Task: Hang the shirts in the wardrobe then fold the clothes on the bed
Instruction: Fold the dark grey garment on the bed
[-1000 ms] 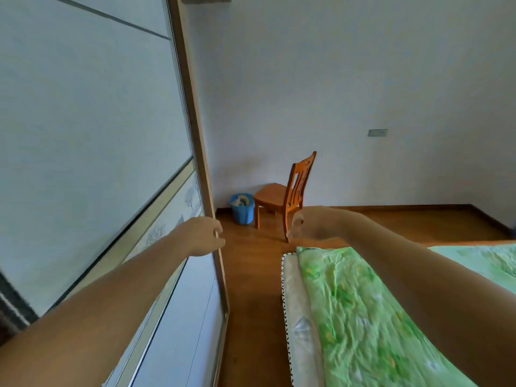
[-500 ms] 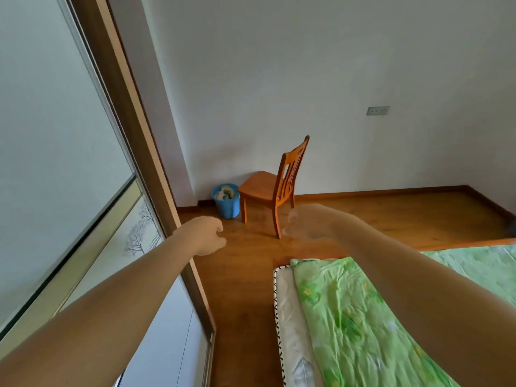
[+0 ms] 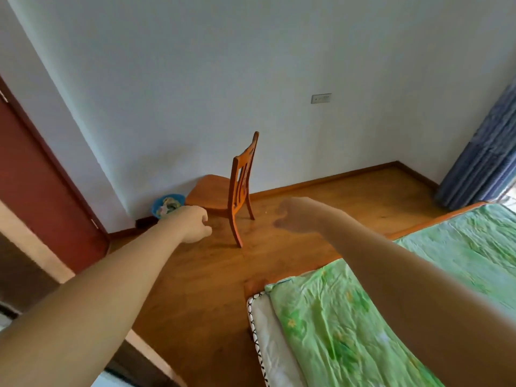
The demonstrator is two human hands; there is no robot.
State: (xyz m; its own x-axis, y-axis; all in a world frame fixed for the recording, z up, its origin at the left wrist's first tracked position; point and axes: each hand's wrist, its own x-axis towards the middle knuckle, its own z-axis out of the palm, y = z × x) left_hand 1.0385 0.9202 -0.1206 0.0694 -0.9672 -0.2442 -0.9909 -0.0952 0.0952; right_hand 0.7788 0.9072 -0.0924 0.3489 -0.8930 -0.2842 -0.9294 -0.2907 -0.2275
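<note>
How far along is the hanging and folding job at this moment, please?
Done: nothing confirmable; no shirts or hangers are in view. In hand: nothing; the left hand is an empty fist, the right hand loosely curled and empty. Left: the visible part of the bed shows only its green sheet, so any clothes to fold lie out of view.

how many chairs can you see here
1. The wooden chair stands on the floor near the far wall, beside the blue bin. More could be outside the frame.
</note>
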